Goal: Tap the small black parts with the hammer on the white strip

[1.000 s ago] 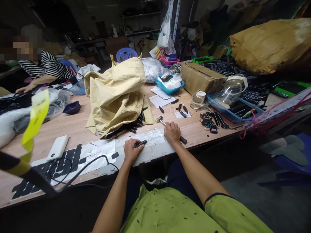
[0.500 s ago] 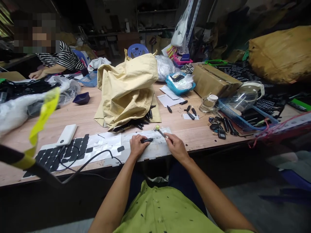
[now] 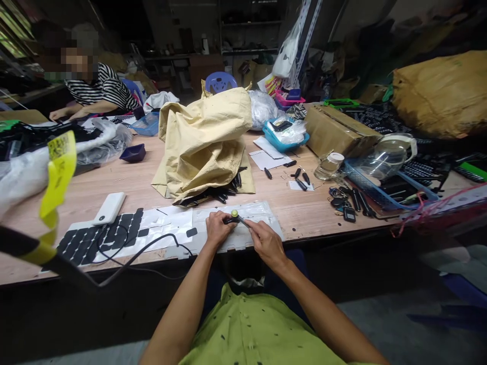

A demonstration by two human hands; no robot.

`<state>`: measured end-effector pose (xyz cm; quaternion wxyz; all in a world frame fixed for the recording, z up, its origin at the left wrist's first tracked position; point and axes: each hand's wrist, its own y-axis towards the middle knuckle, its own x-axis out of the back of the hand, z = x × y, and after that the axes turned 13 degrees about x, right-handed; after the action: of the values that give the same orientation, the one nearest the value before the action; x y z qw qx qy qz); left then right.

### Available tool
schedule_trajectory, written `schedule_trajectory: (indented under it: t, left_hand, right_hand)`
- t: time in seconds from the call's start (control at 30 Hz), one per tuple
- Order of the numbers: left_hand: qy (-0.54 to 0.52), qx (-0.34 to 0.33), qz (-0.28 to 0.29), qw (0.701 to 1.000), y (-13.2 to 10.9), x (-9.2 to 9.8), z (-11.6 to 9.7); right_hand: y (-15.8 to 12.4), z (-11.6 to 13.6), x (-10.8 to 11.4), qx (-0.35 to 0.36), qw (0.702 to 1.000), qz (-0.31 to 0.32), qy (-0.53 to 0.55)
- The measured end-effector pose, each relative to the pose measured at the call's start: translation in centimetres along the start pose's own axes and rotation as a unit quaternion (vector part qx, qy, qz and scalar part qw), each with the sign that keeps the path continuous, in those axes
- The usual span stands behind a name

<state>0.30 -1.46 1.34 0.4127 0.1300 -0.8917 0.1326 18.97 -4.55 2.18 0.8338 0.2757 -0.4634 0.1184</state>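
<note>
My left hand (image 3: pixel 218 228) is closed around a slim black piece (image 3: pixel 227 221), like a dark handle, held low over a pale flat board (image 3: pixel 262 215). My right hand (image 3: pixel 267 243) grips the thin shaft of a small hammer (image 3: pixel 235 213) with a yellow-green head. That head sits at the right end of the black piece and partly covers it; whether they touch I cannot tell. Just beyond my hands, several similar black pieces (image 3: pixel 220 195) spill from under a cream cloth bag (image 3: pixel 209 132).
Left of the board lie a sheet of black stickers (image 3: pixel 81 241), a white power bank (image 3: pixel 109 208) and a black cable (image 3: pixel 140 256). To the right are keys (image 3: pixel 349 214), a glass jar (image 3: pixel 329 167) and a blue basket (image 3: pixel 384 192). A co-worker (image 3: pixel 101 94) sits at the far left.
My right hand has moved left, bringing the hammer head from beyond the black piece onto or over its right end. My left hand keeps its hold. The view has shifted slightly.
</note>
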Motion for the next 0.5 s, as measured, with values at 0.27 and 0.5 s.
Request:
schedule_trajectory:
  t: [0.27,0.5]
  left_hand:
    - [-0.005,-0.005,-0.013,1.0,-0.2,-0.3,0.0]
    - [-0.006,-0.005,-0.004,1.0,-0.3,-0.3,0.0]
  right_hand:
    - [-0.4,-1.8,-0.4,-0.022,0.999,-0.024,0.021]
    - [4.7,-7.3,0.5,-0.107,0.99,-0.056,-0.076]
